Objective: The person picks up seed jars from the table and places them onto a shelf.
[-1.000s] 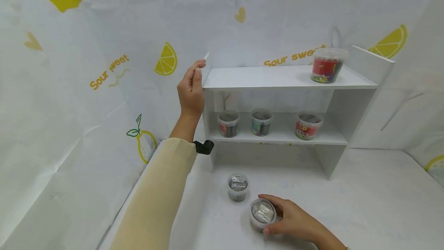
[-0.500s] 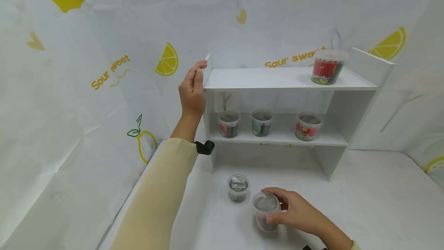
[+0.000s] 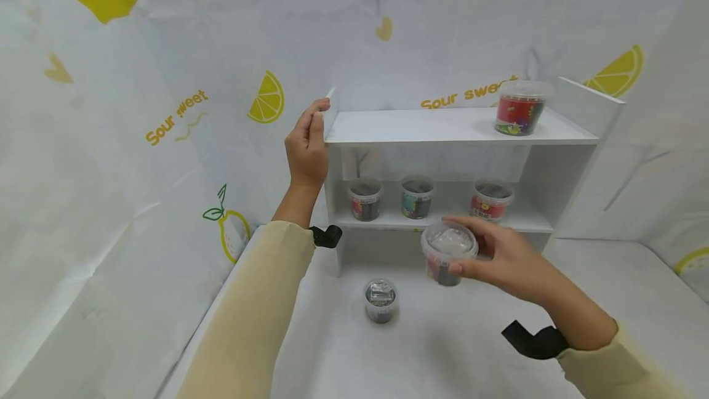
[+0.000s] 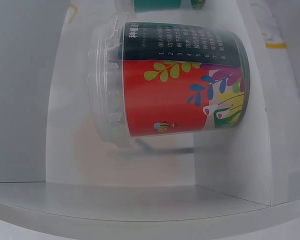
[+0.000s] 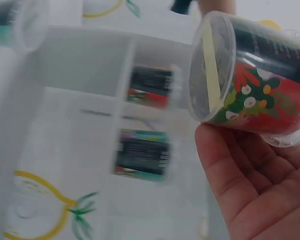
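Note:
My right hand (image 3: 464, 246) grips a clear lidded tub (image 3: 446, 242) with a red and green label, held in the air in front of the white shelf unit (image 3: 432, 125), level with its lower board. In the right wrist view the same tub (image 5: 255, 75) lies tilted above my palm (image 5: 250, 190). My left hand (image 3: 318, 114) holds the top of the shelf's left side panel, thumb on its front edge. A second small tub (image 3: 380, 299) stands on the table below. The left wrist view shows a red-labelled tub (image 4: 175, 85) on the lower board, with no hand in it.
Three tubs (image 3: 365, 198) (image 3: 417, 196) (image 3: 491, 200) stand in a row on the lower board, and a larger red tub (image 3: 520, 107) at the right end of the top board. White cloth with lemon prints covers the table (image 3: 598, 300) and the walls.
My right hand has lifted the tub off the table and carried it up and to the right, toward the lower shelf. The left hand has stayed on the side panel.

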`<state>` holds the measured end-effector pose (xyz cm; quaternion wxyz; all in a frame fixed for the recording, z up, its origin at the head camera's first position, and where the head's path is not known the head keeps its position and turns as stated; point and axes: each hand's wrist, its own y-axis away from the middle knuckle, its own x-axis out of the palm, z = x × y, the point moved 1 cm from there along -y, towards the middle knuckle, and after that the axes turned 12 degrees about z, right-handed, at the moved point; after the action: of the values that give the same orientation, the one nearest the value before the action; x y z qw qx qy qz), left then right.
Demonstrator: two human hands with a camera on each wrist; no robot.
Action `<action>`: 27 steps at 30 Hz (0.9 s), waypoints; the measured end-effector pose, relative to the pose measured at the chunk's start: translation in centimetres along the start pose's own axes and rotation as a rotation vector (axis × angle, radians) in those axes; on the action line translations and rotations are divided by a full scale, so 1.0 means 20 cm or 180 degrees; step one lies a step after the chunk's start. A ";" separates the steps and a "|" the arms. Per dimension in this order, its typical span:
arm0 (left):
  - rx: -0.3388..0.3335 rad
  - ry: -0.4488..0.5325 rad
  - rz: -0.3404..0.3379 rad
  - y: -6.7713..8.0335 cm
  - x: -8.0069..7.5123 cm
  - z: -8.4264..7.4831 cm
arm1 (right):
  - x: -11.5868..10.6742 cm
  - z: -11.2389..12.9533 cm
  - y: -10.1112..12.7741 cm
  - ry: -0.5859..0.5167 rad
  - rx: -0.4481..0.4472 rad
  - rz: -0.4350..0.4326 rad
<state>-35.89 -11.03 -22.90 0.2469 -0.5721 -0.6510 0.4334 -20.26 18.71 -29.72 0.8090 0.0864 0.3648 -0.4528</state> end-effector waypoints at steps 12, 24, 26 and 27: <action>-0.0085 -0.0092 0.0036 0.00 -0.01 0.02 | -0.32 0.31 -0.22 0.0292 0.0156 -0.0486; -0.0029 0.0017 -0.0010 0.00 -0.01 0.04 | -0.51 0.41 -0.44 0.0923 0.0517 -0.0698; -0.0014 0.0019 -0.0006 0.00 -0.01 0.04 | -0.54 0.40 -0.46 0.0906 0.0569 -0.0739; -0.0014 0.0020 -0.0008 0.00 -0.01 0.04 | -0.55 0.39 -0.47 0.0886 0.0588 -0.0761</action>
<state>-36.46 -11.43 -23.29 0.2482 -0.5731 -0.6520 0.4299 -27.37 16.95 -14.95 0.6799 0.1781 0.4377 -0.5608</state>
